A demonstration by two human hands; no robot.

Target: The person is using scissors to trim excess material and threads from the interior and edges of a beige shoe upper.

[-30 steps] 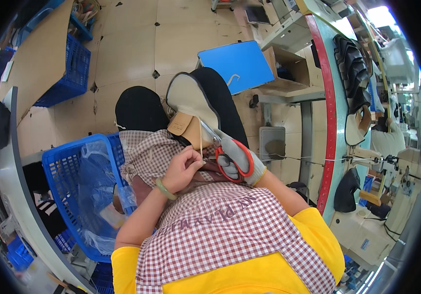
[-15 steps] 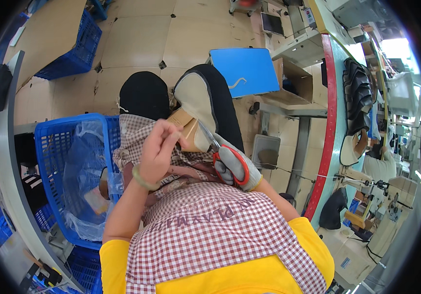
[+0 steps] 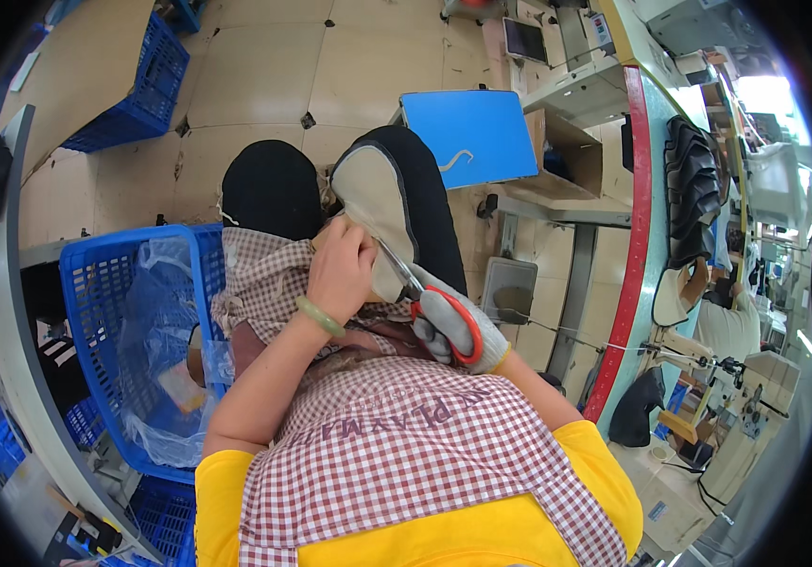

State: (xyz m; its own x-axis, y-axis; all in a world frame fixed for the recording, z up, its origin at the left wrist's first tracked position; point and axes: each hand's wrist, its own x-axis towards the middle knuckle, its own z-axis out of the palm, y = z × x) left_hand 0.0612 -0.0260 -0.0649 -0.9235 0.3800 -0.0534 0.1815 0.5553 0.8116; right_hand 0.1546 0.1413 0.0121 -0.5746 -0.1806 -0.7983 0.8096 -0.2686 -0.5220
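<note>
A cream shoe piece (image 3: 368, 189) with a dark edge lies over my right thigh. Scissors (image 3: 474, 333) with red handles are in my right hand (image 3: 449, 326), which wears a grey glove. Their blades point up and left across the shoe piece, tips close to my left fingertips. My bare left hand (image 3: 342, 265), a pale green bangle at its wrist, is closed against the piece and covers most of its tan part. Whatever the left fingertips pinch is hidden.
Left of me stands a blue basket (image 3: 132, 350) lined with clear plastic. A blue board (image 3: 472, 123) holding a curled strip lies ahead. On the right, a red-edged bench (image 3: 625, 236) carries stacked black pieces (image 3: 690, 189); beyond it a person (image 3: 732, 321) sits.
My left hand has moved forward and right, from above the shoe piece down onto it, covering its tan part. The scissors have stayed nearly where they were.
</note>
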